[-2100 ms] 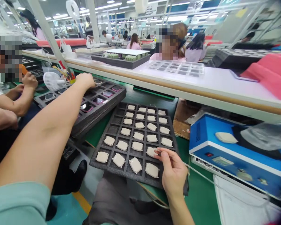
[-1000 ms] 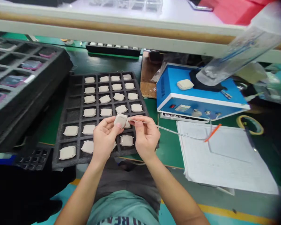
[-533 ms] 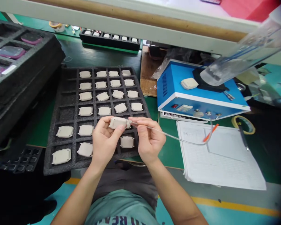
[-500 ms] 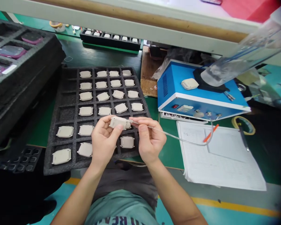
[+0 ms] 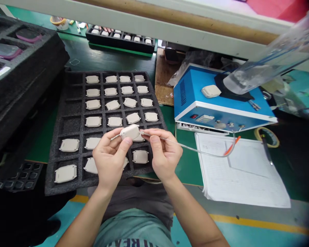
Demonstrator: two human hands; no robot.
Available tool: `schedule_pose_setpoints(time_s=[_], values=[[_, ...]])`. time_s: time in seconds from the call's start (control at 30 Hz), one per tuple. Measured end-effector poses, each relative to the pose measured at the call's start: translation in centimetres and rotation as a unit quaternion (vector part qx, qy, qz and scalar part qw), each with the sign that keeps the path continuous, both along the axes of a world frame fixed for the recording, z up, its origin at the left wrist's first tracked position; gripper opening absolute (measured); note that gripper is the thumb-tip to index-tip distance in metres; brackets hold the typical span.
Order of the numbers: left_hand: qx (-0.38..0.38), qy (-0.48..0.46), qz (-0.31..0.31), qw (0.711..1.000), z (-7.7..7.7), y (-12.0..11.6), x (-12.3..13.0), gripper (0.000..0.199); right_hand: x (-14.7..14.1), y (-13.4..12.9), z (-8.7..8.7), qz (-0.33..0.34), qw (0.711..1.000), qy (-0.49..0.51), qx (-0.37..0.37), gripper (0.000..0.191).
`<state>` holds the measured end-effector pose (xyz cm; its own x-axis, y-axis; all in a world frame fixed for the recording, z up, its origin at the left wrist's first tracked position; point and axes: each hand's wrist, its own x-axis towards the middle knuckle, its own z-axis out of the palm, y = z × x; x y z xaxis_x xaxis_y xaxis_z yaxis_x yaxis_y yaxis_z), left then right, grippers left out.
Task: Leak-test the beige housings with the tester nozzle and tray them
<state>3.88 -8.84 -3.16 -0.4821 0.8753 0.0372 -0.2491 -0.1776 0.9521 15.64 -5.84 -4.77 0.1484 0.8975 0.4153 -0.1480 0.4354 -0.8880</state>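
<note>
Pinching a cream case [image 5: 130, 131] above the foam tray [image 5: 71, 122], the left hand [image 5: 109, 156] has what looks like a light, stiff, slightly slick shell, best held by its side edges, while the right hand [image 5: 166, 153] grips a thin tube [image 5: 194, 151] near its tip.

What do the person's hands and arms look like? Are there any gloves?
No gloves! The left hand and right hand are bare. The forearms are bare too, with no watch or bracelet showing. No sleeves show, only a teal shirt with dark letters across it.
</note>
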Motion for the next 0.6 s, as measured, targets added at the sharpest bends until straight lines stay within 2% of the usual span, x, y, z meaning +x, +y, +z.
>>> schedule_pose_setpoints(time_s=[0.6], values=[[-0.014,0.022,0.0,1.0,-0.12,-0.09,-0.03,0.033,0.01,0.13,0.15,0.006,1.0,-0.002,-0.007,0.011]])
